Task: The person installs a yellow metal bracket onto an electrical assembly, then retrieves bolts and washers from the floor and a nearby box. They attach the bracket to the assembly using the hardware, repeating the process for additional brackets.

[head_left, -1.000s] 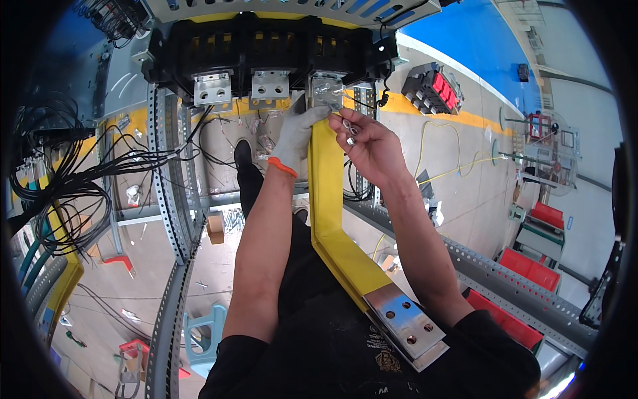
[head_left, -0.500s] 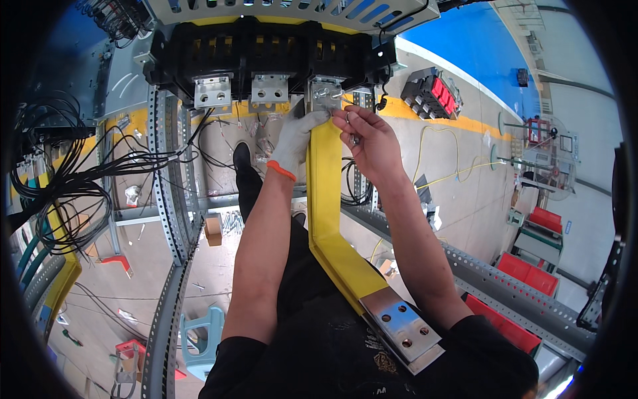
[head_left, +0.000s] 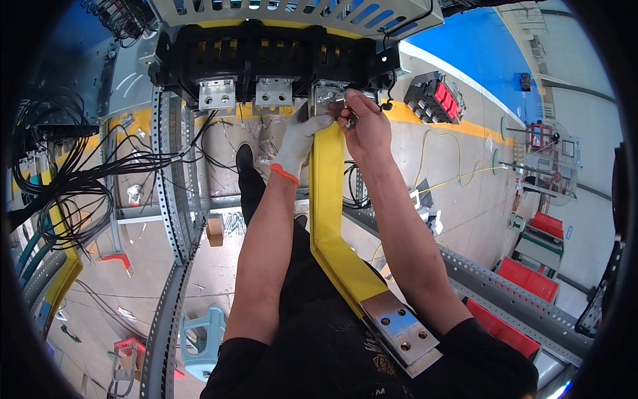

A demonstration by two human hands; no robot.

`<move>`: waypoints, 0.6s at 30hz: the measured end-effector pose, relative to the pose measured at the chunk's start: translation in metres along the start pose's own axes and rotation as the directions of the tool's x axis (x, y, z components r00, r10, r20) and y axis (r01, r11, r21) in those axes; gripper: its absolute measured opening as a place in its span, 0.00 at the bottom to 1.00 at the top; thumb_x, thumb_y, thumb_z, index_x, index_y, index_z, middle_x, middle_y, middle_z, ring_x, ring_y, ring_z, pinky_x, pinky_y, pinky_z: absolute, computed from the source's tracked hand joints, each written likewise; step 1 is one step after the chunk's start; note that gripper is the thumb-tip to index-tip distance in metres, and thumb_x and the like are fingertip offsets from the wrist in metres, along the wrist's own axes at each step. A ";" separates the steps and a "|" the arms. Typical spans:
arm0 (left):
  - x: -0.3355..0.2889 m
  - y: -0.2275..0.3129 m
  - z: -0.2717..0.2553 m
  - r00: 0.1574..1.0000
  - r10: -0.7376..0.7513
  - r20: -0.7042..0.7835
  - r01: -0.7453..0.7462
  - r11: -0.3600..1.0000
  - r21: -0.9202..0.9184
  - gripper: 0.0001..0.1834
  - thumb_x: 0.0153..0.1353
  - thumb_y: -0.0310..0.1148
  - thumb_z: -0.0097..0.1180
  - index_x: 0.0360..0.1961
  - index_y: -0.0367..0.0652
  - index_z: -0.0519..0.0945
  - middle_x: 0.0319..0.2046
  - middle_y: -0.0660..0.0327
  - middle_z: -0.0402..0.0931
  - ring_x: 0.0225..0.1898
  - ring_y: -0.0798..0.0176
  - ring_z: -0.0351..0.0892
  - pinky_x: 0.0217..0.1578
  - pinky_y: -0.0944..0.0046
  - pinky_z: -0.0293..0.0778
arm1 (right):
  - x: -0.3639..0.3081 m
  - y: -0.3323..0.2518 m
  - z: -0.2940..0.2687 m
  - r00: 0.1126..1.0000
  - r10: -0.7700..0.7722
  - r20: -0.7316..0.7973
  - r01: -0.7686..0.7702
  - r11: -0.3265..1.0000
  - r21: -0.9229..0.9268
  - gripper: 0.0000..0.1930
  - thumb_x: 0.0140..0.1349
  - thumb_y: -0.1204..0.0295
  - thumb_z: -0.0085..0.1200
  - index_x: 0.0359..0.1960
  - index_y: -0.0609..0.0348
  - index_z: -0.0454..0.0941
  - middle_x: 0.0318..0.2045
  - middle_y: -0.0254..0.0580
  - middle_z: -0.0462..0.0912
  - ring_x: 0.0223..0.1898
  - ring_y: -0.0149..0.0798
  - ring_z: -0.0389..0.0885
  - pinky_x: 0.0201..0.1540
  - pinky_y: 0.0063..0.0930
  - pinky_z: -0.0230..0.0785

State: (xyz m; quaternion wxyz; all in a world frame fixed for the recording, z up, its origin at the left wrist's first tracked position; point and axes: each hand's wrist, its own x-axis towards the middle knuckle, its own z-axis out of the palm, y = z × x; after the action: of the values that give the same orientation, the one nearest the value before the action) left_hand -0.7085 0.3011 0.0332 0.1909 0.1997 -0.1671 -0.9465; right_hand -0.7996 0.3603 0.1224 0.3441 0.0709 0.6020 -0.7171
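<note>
My left hand (head_left: 298,143), in a white glove with an orange cuff, is closed round the upper end of a yellow-sleeved busbar (head_left: 327,193). The bar runs down toward my body, bends, and ends in bare metal plates with holes (head_left: 403,327) over my lap. My bare right hand (head_left: 367,128) is pinched at the right metal terminal (head_left: 325,90), just above the sleeve. Small shiny metal fasteners (head_left: 350,123) show between its fingers; their exact kind is too small to tell. Two more drilled terminals, middle (head_left: 274,93) and left (head_left: 217,95), stick out of the black component (head_left: 266,60).
A slotted metal panel (head_left: 299,14) overhangs the black component. Perforated frame posts (head_left: 166,179) stand left, beside bundled black cables (head_left: 73,179). A frame rail (head_left: 505,292) crosses at right. On the floor are a black-and-red device (head_left: 435,96), a light-blue stool (head_left: 203,342) and red bins (head_left: 528,279).
My right hand has moved slightly up and left, its fingertips closer over the right terminal. My left hand still grips the busbar in the same place.
</note>
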 end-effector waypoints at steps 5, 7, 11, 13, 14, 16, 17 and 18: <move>0.004 -0.006 -0.010 0.997 -0.052 -0.053 0.053 0.998 0.018 0.19 0.56 0.25 0.61 0.49 0.32 0.79 0.40 0.54 0.83 0.39 0.62 0.84 0.43 0.65 0.80 | 0.000 -0.002 0.005 0.999 -0.028 -0.038 0.023 0.994 -0.111 0.09 0.63 0.74 0.61 0.42 0.66 0.79 0.27 0.33 0.77 0.26 0.27 0.72 0.29 0.21 0.66; 0.006 -0.009 -0.016 0.998 -0.046 -0.038 0.049 0.996 0.080 0.22 0.57 0.30 0.61 0.52 0.32 0.78 0.43 0.54 0.82 0.42 0.61 0.84 0.46 0.63 0.80 | -0.008 -0.003 0.000 0.996 0.038 -0.083 -0.042 0.998 -0.053 0.09 0.64 0.77 0.56 0.43 0.69 0.76 0.29 0.36 0.76 0.27 0.29 0.72 0.31 0.21 0.66; 0.006 -0.012 -0.018 0.992 -0.080 -0.101 0.092 0.989 0.117 0.23 0.59 0.34 0.62 0.53 0.33 0.77 0.44 0.53 0.81 0.43 0.59 0.84 0.45 0.61 0.81 | -0.036 -0.007 -0.016 0.969 0.245 -0.040 -0.236 0.958 0.160 0.11 0.64 0.83 0.43 0.47 0.74 0.71 0.35 0.43 0.73 0.32 0.33 0.73 0.35 0.22 0.68; 0.005 -0.010 -0.016 0.995 -0.086 -0.055 0.091 0.991 0.096 0.23 0.59 0.35 0.62 0.52 0.33 0.77 0.44 0.52 0.81 0.42 0.59 0.84 0.44 0.61 0.81 | -0.037 -0.004 -0.026 0.970 0.244 -0.009 -0.242 0.966 0.092 0.16 0.62 0.86 0.35 0.51 0.76 0.67 0.40 0.49 0.74 0.37 0.35 0.75 0.38 0.23 0.70; 0.004 -0.009 -0.015 0.996 -0.088 -0.032 0.090 0.992 0.087 0.23 0.59 0.35 0.62 0.52 0.33 0.77 0.44 0.51 0.81 0.42 0.59 0.84 0.44 0.61 0.82 | -0.039 -0.004 -0.027 0.973 0.229 -0.010 -0.228 0.971 0.065 0.15 0.63 0.86 0.36 0.51 0.76 0.68 0.40 0.49 0.74 0.37 0.36 0.76 0.38 0.23 0.71; 0.005 -0.009 -0.017 0.993 -0.118 -0.026 0.119 0.990 0.074 0.23 0.59 0.36 0.61 0.52 0.33 0.77 0.44 0.51 0.81 0.41 0.59 0.84 0.43 0.61 0.82 | -0.043 -0.005 -0.025 0.978 0.206 -0.014 -0.206 0.978 0.013 0.15 0.64 0.85 0.37 0.51 0.76 0.68 0.40 0.50 0.76 0.36 0.36 0.77 0.38 0.23 0.72; 0.006 -0.009 -0.018 0.991 -0.131 -0.025 0.132 0.989 0.067 0.23 0.59 0.36 0.61 0.53 0.33 0.77 0.44 0.52 0.81 0.41 0.59 0.84 0.43 0.61 0.82 | -0.047 -0.008 -0.020 0.980 0.197 -0.017 -0.198 0.980 -0.012 0.15 0.64 0.85 0.37 0.51 0.75 0.68 0.41 0.51 0.77 0.36 0.36 0.78 0.38 0.24 0.72; 0.006 -0.010 -0.020 0.992 -0.121 -0.020 0.122 0.990 0.065 0.23 0.59 0.36 0.61 0.53 0.34 0.77 0.44 0.52 0.81 0.41 0.59 0.84 0.43 0.61 0.82 | -0.049 -0.009 -0.017 0.982 0.189 -0.019 -0.189 0.981 -0.037 0.15 0.64 0.84 0.37 0.51 0.75 0.68 0.41 0.53 0.78 0.35 0.37 0.78 0.37 0.24 0.72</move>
State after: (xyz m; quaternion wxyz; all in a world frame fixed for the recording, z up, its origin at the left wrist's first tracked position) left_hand -0.7081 0.3022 0.0104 0.1276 0.2233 -0.1841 -0.9487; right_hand -0.7728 0.3962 0.1508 0.4073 0.1266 0.6089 -0.6688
